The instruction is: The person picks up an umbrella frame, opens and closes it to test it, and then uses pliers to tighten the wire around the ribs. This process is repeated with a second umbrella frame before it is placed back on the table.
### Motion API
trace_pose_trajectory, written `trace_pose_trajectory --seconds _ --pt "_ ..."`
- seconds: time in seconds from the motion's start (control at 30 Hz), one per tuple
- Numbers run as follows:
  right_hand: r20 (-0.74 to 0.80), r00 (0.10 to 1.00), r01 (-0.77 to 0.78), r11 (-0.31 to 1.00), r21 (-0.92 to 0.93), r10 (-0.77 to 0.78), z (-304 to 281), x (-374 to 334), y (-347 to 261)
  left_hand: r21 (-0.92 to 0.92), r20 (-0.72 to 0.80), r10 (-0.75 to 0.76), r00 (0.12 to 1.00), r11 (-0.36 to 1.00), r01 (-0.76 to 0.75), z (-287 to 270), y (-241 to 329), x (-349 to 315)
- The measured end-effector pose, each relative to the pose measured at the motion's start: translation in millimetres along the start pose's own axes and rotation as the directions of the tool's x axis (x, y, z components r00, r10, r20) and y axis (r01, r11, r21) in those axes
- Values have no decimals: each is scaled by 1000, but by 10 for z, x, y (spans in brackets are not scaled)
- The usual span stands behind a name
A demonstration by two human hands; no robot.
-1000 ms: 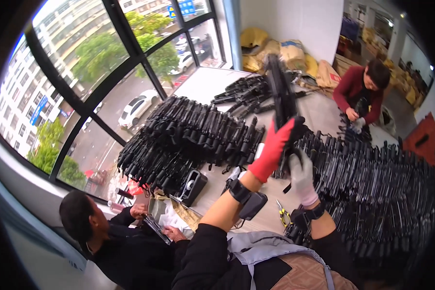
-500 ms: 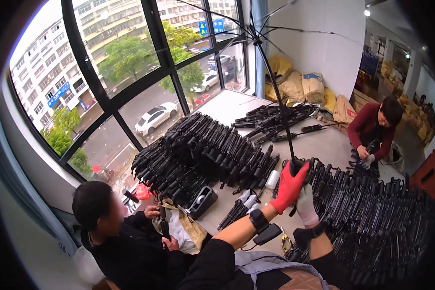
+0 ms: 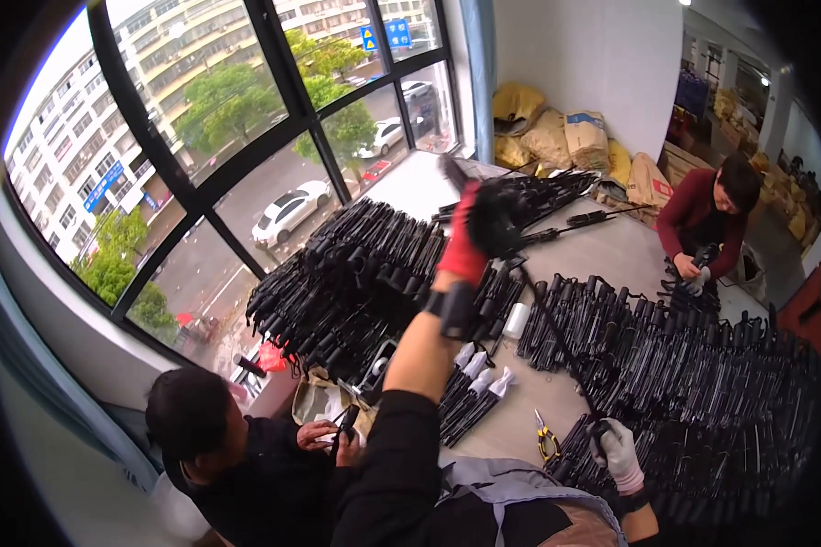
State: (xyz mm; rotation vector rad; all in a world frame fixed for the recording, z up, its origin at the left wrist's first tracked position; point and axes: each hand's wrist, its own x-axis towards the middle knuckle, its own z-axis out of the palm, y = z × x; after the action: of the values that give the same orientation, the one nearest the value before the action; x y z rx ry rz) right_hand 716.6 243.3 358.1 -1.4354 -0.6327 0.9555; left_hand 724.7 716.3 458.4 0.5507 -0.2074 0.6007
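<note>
A black umbrella frame (image 3: pixel 559 337) without cloth runs slantwise in front of me. My left hand (image 3: pixel 466 239), in a red glove, is closed around its upper end, where the dark ribs are bunched and smeared by motion. Lower right, my right hand (image 3: pixel 620 452), in a whitish glove, grips the handle end. Under and beyond the frame lie dense rows of folded black umbrella frames (image 3: pixel 693 392) on the table. Yellow-and-black pliers (image 3: pixel 546 439) rest near my right hand.
More folded frames form a heap (image 3: pixel 347 283) by the window. A white cylinder (image 3: pixel 516 321) and white-wrapped bundles (image 3: pixel 480 381) lie mid-table. One person (image 3: pixel 237 456) works at near left, another (image 3: pixel 711 228) at far right. Sacks (image 3: pixel 547 146) stand behind the table.
The spread ribs overhead have come down and are bunched at my left hand, which moved left and up. My right hand moved down and right with the handle, apart from the left.
</note>
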Motion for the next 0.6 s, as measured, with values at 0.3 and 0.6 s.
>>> trace_pose_trajectory --seconds 0.3,0.6 --pt "-418 901 156 986 64 -116 127 1056 -444 370 -308 -77 948 909 194 1222 -1479 -703" --pt "-286 908 303 952 -52 -305 522 1278 -432 293 -182 -29 983 953 83 1076 -1346 -833"
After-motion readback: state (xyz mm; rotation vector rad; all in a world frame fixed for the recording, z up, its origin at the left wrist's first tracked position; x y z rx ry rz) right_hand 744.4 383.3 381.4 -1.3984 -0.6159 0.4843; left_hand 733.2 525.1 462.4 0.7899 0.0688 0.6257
